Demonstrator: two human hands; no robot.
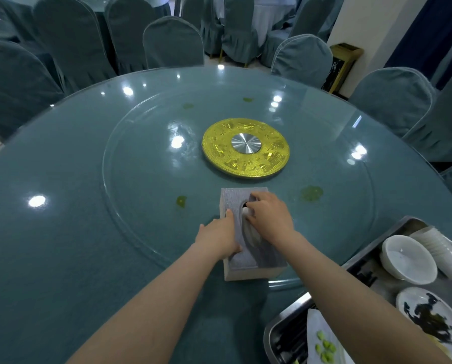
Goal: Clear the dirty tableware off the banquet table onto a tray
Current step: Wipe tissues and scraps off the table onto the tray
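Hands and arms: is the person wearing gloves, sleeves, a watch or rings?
Neither the left hand nor the right hand has a glove. Both forearms are bare up to the frame edge, with no sleeve showing. No watch, bracelet or ring is visible on either wrist or the fingers in view.

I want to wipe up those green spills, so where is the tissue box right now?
In the head view the tissue box sits on the glass turntable's near edge, just below the gold hub, held between both hands.

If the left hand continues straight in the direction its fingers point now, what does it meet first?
Probably nothing near: the left hand grips the tissue box side, fingers pointing along it toward the gold disc; depth is unclear.
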